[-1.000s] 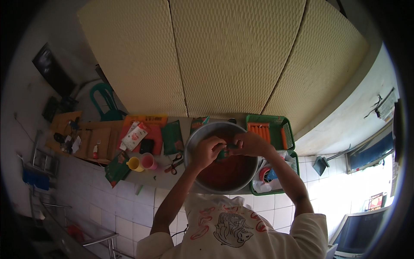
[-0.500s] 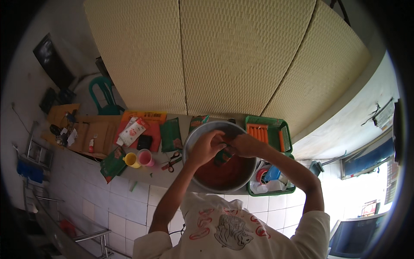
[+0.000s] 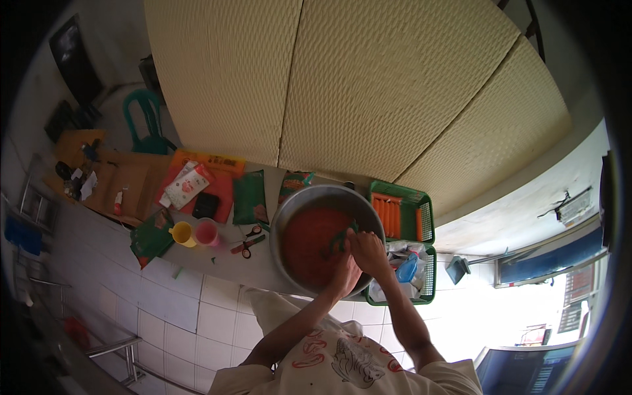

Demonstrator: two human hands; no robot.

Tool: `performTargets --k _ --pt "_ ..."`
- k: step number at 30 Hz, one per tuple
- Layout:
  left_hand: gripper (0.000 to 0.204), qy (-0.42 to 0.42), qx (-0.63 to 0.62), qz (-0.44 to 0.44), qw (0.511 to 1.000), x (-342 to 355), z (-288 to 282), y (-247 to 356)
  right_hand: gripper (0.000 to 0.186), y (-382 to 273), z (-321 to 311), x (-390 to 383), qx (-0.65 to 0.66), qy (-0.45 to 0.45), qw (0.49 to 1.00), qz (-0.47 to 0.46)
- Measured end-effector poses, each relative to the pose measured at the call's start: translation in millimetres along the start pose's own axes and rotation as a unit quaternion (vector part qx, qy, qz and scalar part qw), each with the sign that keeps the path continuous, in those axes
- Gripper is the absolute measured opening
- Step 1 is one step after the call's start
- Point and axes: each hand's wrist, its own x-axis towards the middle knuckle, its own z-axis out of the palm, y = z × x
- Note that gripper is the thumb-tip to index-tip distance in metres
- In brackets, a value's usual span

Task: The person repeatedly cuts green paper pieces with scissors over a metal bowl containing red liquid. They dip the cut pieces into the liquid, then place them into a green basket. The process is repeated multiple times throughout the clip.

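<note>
Here we are above the big metal bowl [image 3: 276,247], and both hands are together over its right side, touching or very nearly so. Our right hand [image 3: 367,250] is closed on a crumpled dark green packet [image 3: 337,242], which hangs inside the bowl, over the red-orange contents [image 3: 309,240]. Our left hand [image 3: 347,271] sits just below, fingers curled in close; we cannot tell whether it grips the packet too, because the fingers hide one another.

Out to our right, an upper green basket [image 3: 426,214] holds a row of orange sticks [image 3: 388,217], and just below it a lower green basket [image 3: 429,278] carries clear plastic wrapping and something blue [image 3: 407,267].

Over to our left on the worktop [image 3: 220,258] we've got scissors [image 3: 246,253] lying near the bowl, then a pink cup [image 3: 207,232] and a yellow cup [image 3: 182,234] side by side. A full green pouch [image 3: 249,197] lies beyond the scissors, another green pouch [image 3: 151,237] lies left of the yellow cup, and a white-and-red pack [image 3: 187,186] rests on a red sheet near a black object [image 3: 206,205].
</note>
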Motion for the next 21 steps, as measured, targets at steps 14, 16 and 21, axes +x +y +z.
performTargets --k 14,16,21 --pt "0.045 0.032 -0.198 0.024 0.979 -4.9 -74.0 1.2 0.038 -14.8 10.5 -63.1 0.120 -0.084 0.988 0.048" --pt "0.044 0.031 -0.244 0.005 0.969 -3.9 -80.4 7.7 0.038 -27.4 3.6 -64.2 0.139 -0.037 0.989 0.023" --pt "0.050 0.062 -0.220 0.024 0.973 -9.9 -65.8 24.4 0.041 -34.7 -1.5 -59.2 0.175 -0.069 0.981 0.045"
